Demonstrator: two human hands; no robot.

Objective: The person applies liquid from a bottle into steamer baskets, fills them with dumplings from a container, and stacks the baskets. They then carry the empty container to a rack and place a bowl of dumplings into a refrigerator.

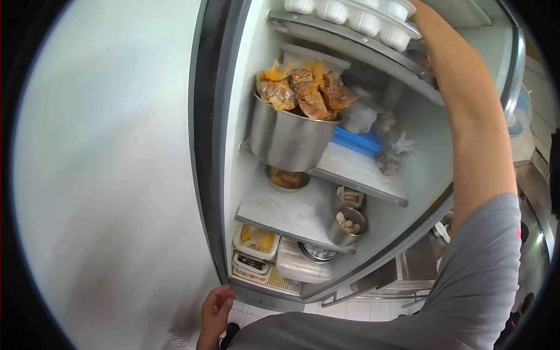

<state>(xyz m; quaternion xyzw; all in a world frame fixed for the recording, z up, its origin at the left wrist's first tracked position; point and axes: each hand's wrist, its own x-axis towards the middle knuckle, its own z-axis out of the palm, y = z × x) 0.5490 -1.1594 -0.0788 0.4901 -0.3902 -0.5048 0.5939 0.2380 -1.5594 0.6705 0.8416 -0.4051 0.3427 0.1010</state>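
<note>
An open upright fridge fills the middle of the view. My right arm reaches up to its top shelf (350,36), where white egg-style trays (364,22) lie; the hand itself is hidden behind the trays and the frame's top edge. My left hand (219,303) is low, by the fridge's bottom left corner, fingers slightly curled, with nothing visible in it. Below the top shelf stands a large steel pot (291,137), heaped with tied plastic bags of brown and orange food (309,93).
Behind the pot are a blue tray (357,141) and bagged items. Lower shelves hold a steel bowl (287,179), a small pot of white pieces (347,226) and lidded containers (255,240). The fridge door (111,146) spans the left; a steel counter (417,259) stands right.
</note>
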